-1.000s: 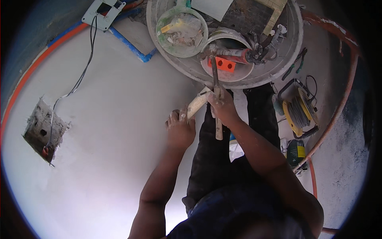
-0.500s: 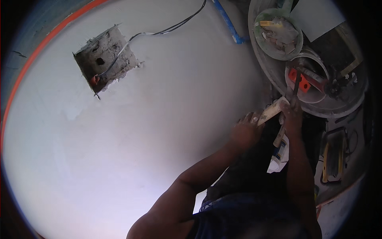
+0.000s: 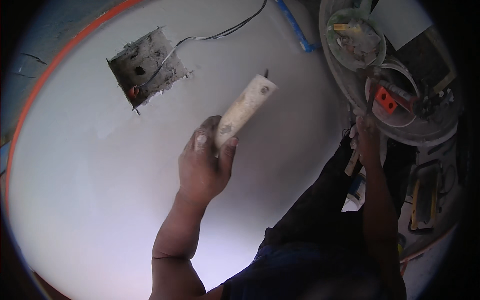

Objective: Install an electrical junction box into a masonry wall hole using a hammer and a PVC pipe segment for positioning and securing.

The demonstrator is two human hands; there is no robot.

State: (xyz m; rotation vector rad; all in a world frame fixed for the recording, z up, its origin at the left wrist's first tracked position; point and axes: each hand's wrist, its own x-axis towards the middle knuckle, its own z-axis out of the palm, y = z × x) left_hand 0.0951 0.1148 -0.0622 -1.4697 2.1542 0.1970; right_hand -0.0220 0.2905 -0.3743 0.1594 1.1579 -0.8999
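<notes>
Left hand (image 3: 205,167) clenched, I hold a bar (image 3: 245,112) before a pale surface (image 3: 115,175); my right hand (image 3: 368,137) grips a slim tool (image 3: 352,164). Within a round tub (image 3: 325,40) sit a greenish bucket (image 3: 334,49) of scraps (image 3: 359,46) and a pale bucket (image 3: 407,118) holding an orange block (image 3: 385,100). My bar is whitish, stained brown.

Head-worn fisheye looks down, seemingly leftward.

Matt, blotchy-surfaced pale bar (image 3: 246,111)
</notes>
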